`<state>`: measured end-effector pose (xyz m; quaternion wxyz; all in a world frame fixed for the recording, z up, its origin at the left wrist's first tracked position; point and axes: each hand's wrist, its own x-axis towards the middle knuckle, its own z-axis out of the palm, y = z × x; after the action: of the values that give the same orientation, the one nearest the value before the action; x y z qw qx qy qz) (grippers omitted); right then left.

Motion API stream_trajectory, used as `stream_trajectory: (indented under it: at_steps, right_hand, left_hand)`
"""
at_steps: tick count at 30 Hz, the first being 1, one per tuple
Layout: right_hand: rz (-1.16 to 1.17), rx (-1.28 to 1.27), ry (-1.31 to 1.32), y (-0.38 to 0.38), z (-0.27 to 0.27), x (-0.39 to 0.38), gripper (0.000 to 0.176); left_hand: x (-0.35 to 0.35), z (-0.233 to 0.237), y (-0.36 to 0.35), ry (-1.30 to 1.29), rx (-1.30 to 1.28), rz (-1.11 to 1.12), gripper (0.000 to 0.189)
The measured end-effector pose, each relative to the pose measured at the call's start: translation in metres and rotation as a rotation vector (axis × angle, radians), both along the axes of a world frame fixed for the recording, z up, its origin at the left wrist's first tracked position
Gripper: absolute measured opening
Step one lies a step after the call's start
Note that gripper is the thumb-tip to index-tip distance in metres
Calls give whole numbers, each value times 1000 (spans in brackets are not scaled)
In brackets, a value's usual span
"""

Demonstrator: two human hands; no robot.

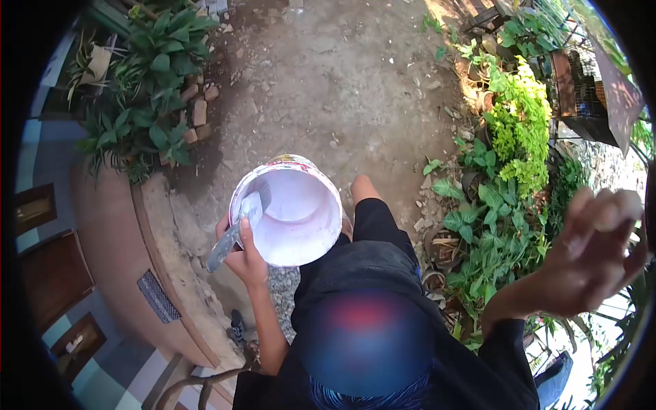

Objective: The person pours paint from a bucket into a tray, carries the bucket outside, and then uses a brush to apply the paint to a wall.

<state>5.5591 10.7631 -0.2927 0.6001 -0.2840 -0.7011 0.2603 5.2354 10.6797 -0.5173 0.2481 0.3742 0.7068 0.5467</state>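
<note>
Fingers [244, 232] of the left hand [249, 263] are closed around the near rim of a white bucket [301, 225]. The thumb lies across a flat tool [232, 236] and pins it to that rim. Whether the tool is a brush or a scraper cannot be told.

Head view, tool: its long axis runs diagonally, low at the left and high at the right. The white-smeared broad end points up and right, over the rim into the bucket mouth. The grey handle end points down and left, past the heel of the hand. The grip sits about midway along the tool, and both ends stick out beyond the fingers.

Head view, bucket: the mouth is turned up toward the camera and the inside is coated white. It is held in front of the person's body, above bare ground [342, 82] and just beside the raised knee.

Head view, right hand [591, 256]: it is raised near the lens and blurred, with the fingers spread. It holds nothing and is well apart from the bucket.

Surroundings: leafy plants [519, 123] stand to the right and a curved plastered wall [171, 260] to the left.
</note>
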Motion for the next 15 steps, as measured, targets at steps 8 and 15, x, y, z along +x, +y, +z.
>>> stream_trajectory:
  at_steps: [8, 15]
  right_hand:
    - [199, 300, -205, 208, 47, 161, 79]
    - [164, 628, -362, 467, 133, 66, 74]
  left_hand:
    - [22, -10, 300, -60, 139, -209, 30]
    - [48, 21, 519, -256, 79, -125, 28]
